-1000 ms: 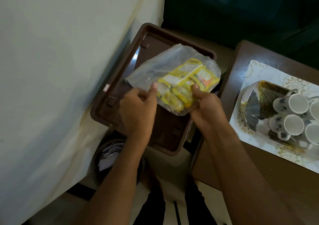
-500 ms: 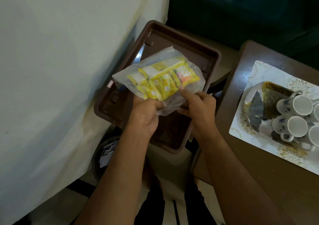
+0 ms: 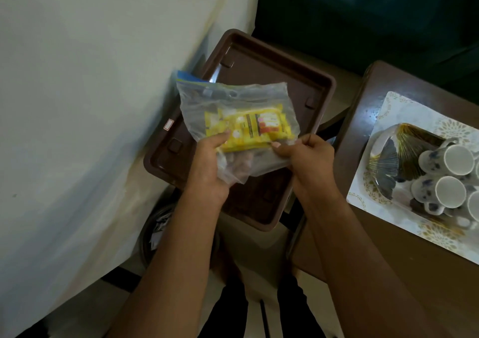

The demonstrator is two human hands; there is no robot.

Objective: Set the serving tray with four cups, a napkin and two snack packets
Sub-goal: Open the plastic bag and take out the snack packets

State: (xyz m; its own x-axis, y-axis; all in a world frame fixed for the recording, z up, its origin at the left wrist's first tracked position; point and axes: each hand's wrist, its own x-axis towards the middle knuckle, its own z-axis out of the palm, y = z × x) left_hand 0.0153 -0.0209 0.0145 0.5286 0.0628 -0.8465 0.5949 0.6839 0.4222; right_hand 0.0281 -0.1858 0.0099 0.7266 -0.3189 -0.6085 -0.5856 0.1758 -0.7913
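I hold a clear zip bag (image 3: pixel 233 104) with yellow snack packets (image 3: pixel 248 128) inside it, above a brown plastic tray (image 3: pixel 285 73). My left hand (image 3: pixel 210 166) grips the bag's lower left side, thumb on the packets. My right hand (image 3: pixel 311 161) pinches the bag's lower right edge. On the wooden table at the right stands a patterned serving tray (image 3: pixel 383 164) on a white napkin (image 3: pixel 394 109), and several white cups (image 3: pixel 456 159) with blue spots stand on that tray, partly cut off by the frame edge.
A white wall (image 3: pixel 90 104) fills the left. A dark round bin (image 3: pixel 155 231) with paper scraps sits on the floor below the brown tray. The wooden table (image 3: pixel 388 273) lies at the right, a dark green surface (image 3: pixel 375 14) behind it.
The bag has turned in my hands and risen slightly, its zip end now pointing up and away. Both hands shifted to its lower edge.
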